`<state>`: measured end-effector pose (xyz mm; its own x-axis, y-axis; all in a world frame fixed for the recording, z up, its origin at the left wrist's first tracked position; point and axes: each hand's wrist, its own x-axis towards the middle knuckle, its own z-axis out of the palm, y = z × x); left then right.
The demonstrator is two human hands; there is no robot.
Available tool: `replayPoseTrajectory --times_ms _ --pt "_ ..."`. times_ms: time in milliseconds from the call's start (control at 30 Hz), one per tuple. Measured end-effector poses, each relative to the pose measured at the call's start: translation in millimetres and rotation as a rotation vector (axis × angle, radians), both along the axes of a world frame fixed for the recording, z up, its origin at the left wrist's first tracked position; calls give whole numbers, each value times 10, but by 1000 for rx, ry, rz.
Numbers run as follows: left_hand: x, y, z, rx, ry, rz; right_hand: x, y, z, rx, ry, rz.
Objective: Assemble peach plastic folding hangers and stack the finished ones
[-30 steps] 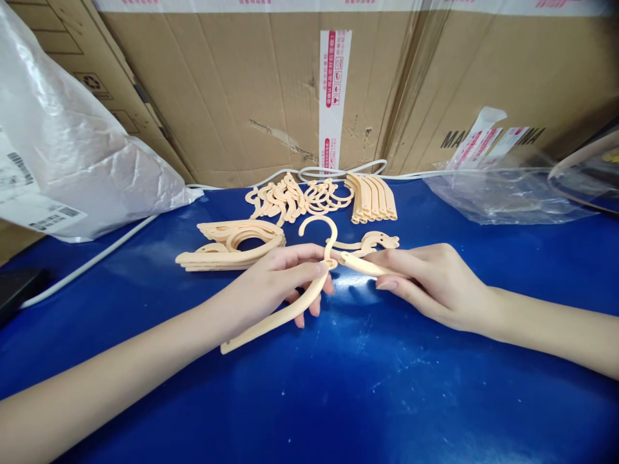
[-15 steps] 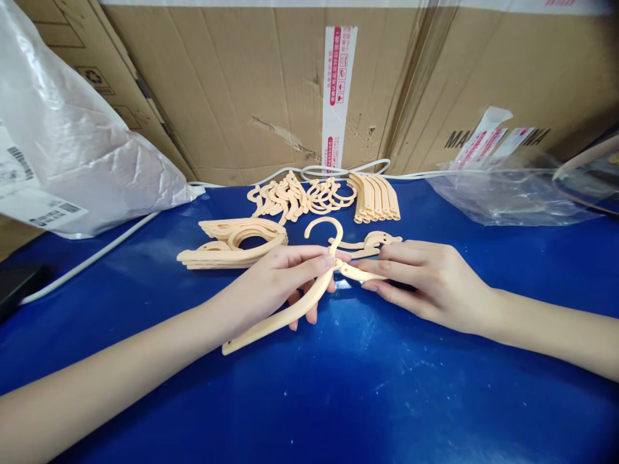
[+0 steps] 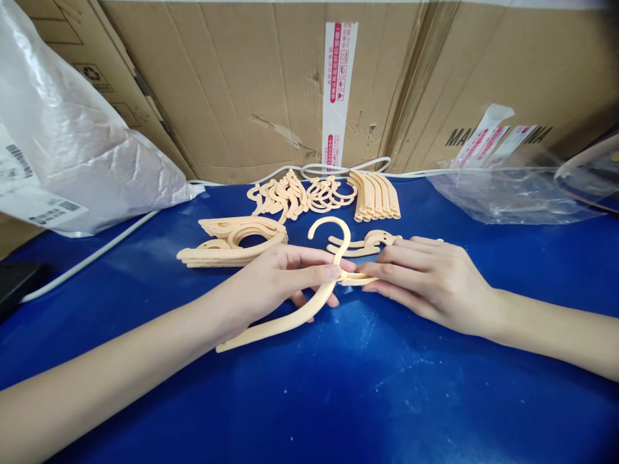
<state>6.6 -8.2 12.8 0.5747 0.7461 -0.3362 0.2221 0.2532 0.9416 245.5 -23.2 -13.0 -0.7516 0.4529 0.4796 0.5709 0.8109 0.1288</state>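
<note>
A beige folding clothes hanger [image 3: 309, 306] is held between my two hands above the blue table. My left hand [image 3: 285, 274] pinches it near the joint below the hook; the hook curls upward and one arm slants down toward me. My right hand [image 3: 425, 280] grips the other arm, which is mostly hidden under its fingers. Just behind my hands lie a few loose hanger pieces [image 3: 380, 238], partly covered by my right hand. To the left of my left hand rests a stack of folded hangers [image 3: 232, 258].
Farther back are a pile of small hanger parts [image 3: 290, 196], several hooks [image 3: 329, 196] and a row of hanger arms [image 3: 377, 196]. A white cable [image 3: 97, 254] crosses behind. Cardboard boxes [image 3: 217, 84] stand at the back, with a silvery parcel [image 3: 97, 148] left and clear plastic bag [image 3: 507, 200] right.
The arm in my right hand has been pushed in against the joint and sits closer to it. The hook has shifted slightly right, and my right hand has moved a little toward my left.
</note>
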Motion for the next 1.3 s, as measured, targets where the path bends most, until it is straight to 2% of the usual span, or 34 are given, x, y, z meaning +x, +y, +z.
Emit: replayPoseTrajectory --times_ms 733,1300 --pt "37 -20 -18 -39 -20 61 -23 -87 -16 150 -41 22" --pt "29 -7 -35 -54 14 68 -36 -102 -1 108 -32 15"
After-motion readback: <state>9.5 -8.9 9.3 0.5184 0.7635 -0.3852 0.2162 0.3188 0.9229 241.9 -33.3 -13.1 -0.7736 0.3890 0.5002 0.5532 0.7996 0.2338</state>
